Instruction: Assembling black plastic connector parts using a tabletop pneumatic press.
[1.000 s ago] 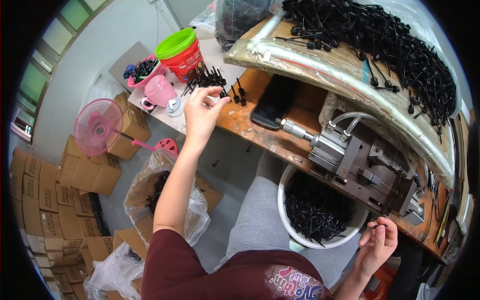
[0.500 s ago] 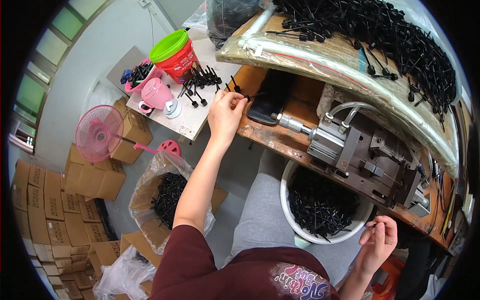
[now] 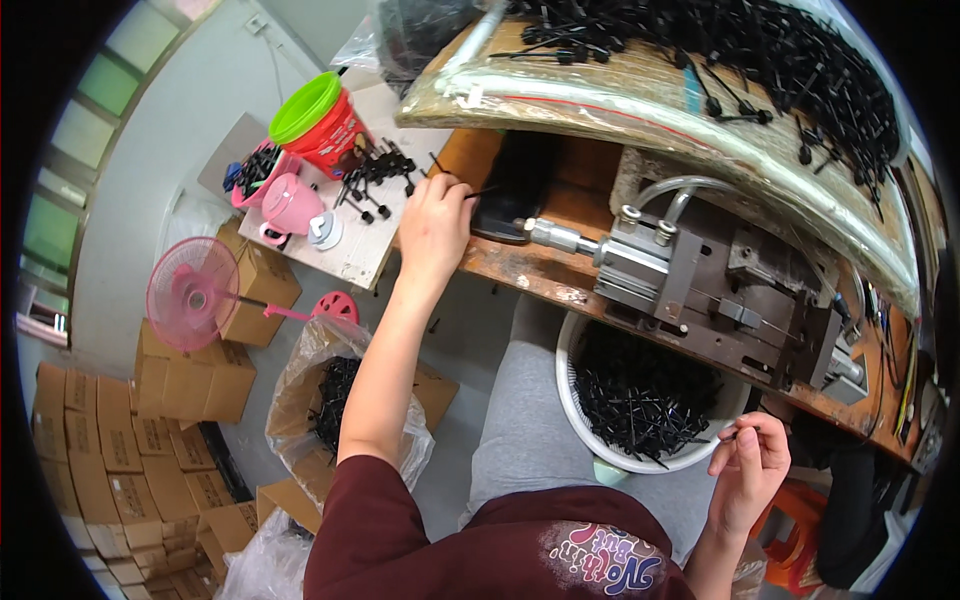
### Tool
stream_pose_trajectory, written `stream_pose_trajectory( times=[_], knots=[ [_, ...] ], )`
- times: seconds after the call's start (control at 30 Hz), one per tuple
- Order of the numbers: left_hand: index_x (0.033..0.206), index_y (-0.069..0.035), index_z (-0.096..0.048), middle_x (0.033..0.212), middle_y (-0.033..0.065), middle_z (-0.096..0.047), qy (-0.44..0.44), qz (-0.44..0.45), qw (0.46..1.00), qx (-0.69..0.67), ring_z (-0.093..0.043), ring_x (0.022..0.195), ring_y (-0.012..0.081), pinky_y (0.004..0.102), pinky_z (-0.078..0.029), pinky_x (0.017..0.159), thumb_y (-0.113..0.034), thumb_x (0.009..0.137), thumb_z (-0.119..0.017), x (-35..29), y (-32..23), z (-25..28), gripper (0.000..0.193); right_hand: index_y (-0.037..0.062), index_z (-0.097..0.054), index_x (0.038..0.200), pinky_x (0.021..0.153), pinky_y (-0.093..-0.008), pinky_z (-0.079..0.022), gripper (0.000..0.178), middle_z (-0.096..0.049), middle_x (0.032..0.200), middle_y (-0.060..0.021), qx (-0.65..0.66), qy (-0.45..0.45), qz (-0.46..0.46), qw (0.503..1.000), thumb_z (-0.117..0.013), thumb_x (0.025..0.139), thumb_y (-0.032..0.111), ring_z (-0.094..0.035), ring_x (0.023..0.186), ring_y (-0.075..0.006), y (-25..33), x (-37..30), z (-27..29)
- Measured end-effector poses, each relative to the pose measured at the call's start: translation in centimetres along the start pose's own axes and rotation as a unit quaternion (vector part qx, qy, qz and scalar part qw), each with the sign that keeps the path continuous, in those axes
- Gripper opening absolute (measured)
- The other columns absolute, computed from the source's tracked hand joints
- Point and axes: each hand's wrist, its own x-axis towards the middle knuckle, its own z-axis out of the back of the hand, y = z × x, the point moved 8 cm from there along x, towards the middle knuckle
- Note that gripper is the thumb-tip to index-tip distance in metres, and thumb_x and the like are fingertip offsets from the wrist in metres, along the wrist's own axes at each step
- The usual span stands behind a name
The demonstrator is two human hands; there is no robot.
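Observation:
My left hand (image 3: 437, 228) is at the left end of the wooden bench, back upward, fingers closed. From its fingertips a thin black stem (image 3: 482, 193) sticks out toward a dark phone-like slab (image 3: 500, 215); its other end is hidden by the fingers. Just beyond the hand another black stem (image 3: 438, 162) stands up. On the white table, several black knob-headed stems (image 3: 375, 175) stand or lie. My right hand (image 3: 750, 470), above the right rim of a white tub (image 3: 566, 385), pinches a small dark piece (image 3: 731, 435) between thumb and fingers.
A metal clamping fixture with a cylinder (image 3: 640, 265) sits on the bench. Above it, a plastic-wrapped shelf (image 3: 620, 110) bears a heap of black stems. A red bucket (image 3: 325, 140), pink jug (image 3: 290, 205), pink fan (image 3: 195, 295), lined box (image 3: 300, 430) and stacked cartons (image 3: 110, 450) are left.
My left hand has turned more back-up, and its fingers now cover the spot where black stems stood beside it. My right hand keeps its pinch. The whole view has shifted slightly.

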Motion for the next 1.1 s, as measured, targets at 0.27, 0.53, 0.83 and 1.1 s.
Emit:
stream_pose_trajectory(
  times=[0.27,0.53,0.83,1.1],
  knots=[
    [0.097,-0.001,-0.069,0.099,0.0104,-0.064,-0.013,0.163,0.900,-0.403,-0.063,0.072,0.0117,0.0213,-0.054,0.055,0.003,0.075,-0.074,-0.2,-10.5,7.9,0.023,-0.0075,-0.064,0.101,0.054,-0.0231,-0.049,0.017,-0.068,0.084,-0.0191,0.000,0.013,-0.038,0.999,-0.060,0.089,0.005,-0.063,0.057,-0.0165,-0.6,1.3,-0.4],
    [0.093,-0.004,-0.073,0.115,0.0148,-0.066,0.211,-0.105,0.787,-0.571,-0.068,0.085,0.0195,0.0251,-0.055,0.065,-0.009,0.063,-0.083,-2.5,-24.1,8.2,0.033,-0.0045,-0.060,0.095,0.047,-0.0225,-0.046,0.021,-0.068,0.079,-0.0168,0.052,0.081,-0.039,0.995,-0.052,0.098,0.015,-0.062,0.051,-0.0149,0.4,4.6,-2.8],
    [0.089,-0.002,-0.073,0.109,0.0137,-0.068,0.149,-0.158,0.824,-0.524,-0.070,0.075,0.0201,0.0272,-0.056,0.063,-0.009,0.062,-0.082,-4.0,-25.8,8.2,0.030,-0.0011,-0.055,0.091,0.043,-0.0222,-0.046,0.021,-0.066,0.075,-0.0177,0.115,0.086,-0.034,0.989,-0.048,0.100,0.016,-0.060,0.047,-0.0136,0.0,4.0,-1.5],
    [0.087,0.001,-0.072,0.107,0.0158,-0.068,0.139,-0.151,0.825,-0.526,-0.070,0.075,0.0215,0.0277,-0.058,0.062,-0.006,0.061,-0.082,-4.1,-26.0,8.3,0.029,-0.0023,-0.055,0.091,0.045,-0.0226,-0.048,0.021,-0.066,0.075,-0.0166,0.121,0.097,-0.033,0.987,-0.048,0.099,0.016,-0.061,0.048,-0.0147,0.2,3.6,-1.7]
  ],
)
